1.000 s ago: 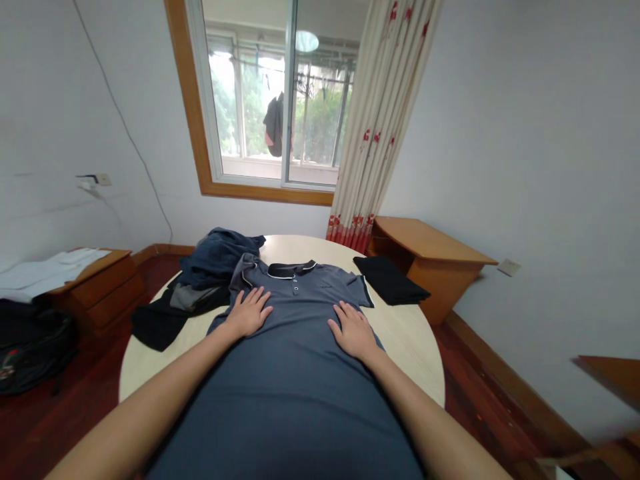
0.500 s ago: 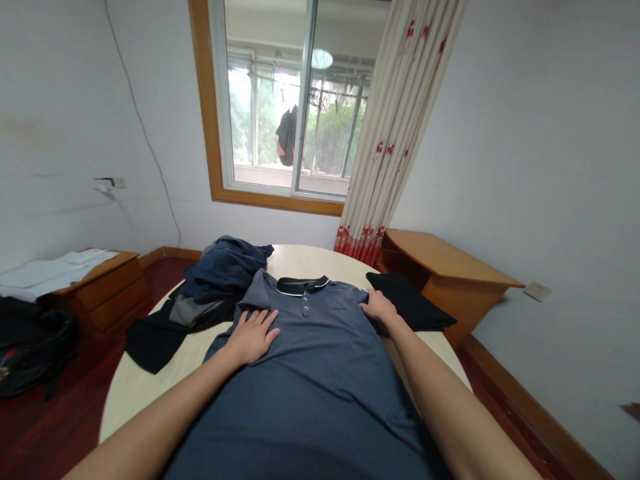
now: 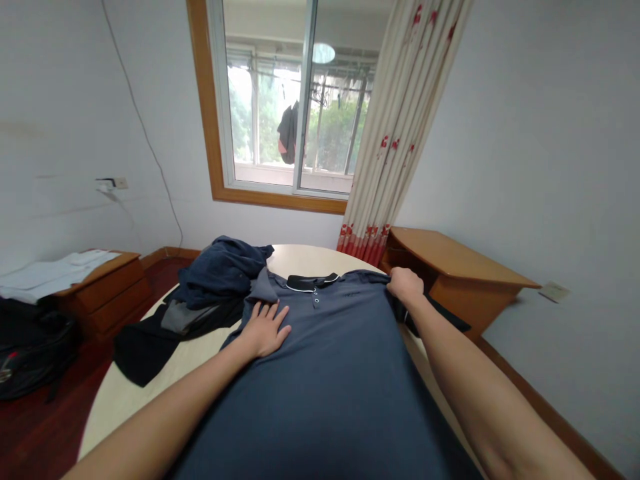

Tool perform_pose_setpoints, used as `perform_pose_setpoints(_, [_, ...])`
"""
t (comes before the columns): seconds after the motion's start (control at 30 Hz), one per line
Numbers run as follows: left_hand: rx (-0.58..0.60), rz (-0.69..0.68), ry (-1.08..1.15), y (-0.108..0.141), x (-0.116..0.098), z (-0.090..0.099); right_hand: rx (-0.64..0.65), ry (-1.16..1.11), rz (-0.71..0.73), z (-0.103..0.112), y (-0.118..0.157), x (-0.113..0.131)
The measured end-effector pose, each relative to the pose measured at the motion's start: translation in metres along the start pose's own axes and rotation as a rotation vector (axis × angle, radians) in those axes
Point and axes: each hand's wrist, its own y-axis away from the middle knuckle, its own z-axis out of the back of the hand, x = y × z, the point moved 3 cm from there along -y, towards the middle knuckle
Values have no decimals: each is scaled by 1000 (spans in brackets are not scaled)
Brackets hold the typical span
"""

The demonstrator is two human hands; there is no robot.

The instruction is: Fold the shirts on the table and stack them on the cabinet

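Observation:
A dark grey-blue polo shirt [image 3: 330, 360] with a black, white-edged collar lies front up across the round table [image 3: 113, 407], its collar toward the window. My left hand [image 3: 266, 329] rests flat on the shirt near the left sleeve, fingers spread. At the right sleeve, my right hand [image 3: 406, 285] is closed on the cloth, and the fabric there is raised and pulled taut toward it. The shirt's lower part runs out of view at the bottom.
Heaped dark blue clothes [image 3: 220, 270] and a black garment [image 3: 145, 347] lie at the table's left. Folded black cloth [image 3: 445, 313] is partly hidden behind my right arm. A wooden desk [image 3: 460, 257] stands right, a drawer cabinet [image 3: 107, 293] left.
My right hand has moved right and slightly up, drawing the sleeve out and lifting it. The shirt has shifted a little to the right, with my left hand still flat on it.

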Motion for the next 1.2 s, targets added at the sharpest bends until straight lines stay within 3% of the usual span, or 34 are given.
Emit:
perform_pose_setpoints(0.17, [42,-24,48,-36,-19,-1,-50,42,-50,-4,-11,-27])
perform_pose_setpoints(0.3, [11,17,111,-54,-22,-6,-97,53,-73,-18,-5,-30])
perform_pose_setpoints(0.47, [-51,144,69,-60,-8,-7,-237,105,169,-25,45,5])
perform_pose_setpoints(0.57, [-147,231,-75,-58,8,5,-218,69,316,-25,83,19])
perform_pose_setpoints(0.67, [-207,271,-238,-53,24,22,-167,15,256,-26,96,4])
perform_pose_setpoints(0.8, [-200,272,-361,-46,43,45,-35,-147,-85,-34,69,-51])
perform_pose_setpoints(0.9, [-175,259,-337,-42,55,56,62,-486,-171,-46,41,-79])
perform_pose_setpoints(1.07, [-187,248,-324,-41,63,59,55,-692,-149,-59,21,-82])
perform_pose_setpoints(1.2, [-292,168,-328,-31,36,57,40,-694,-151,-64,17,-73])
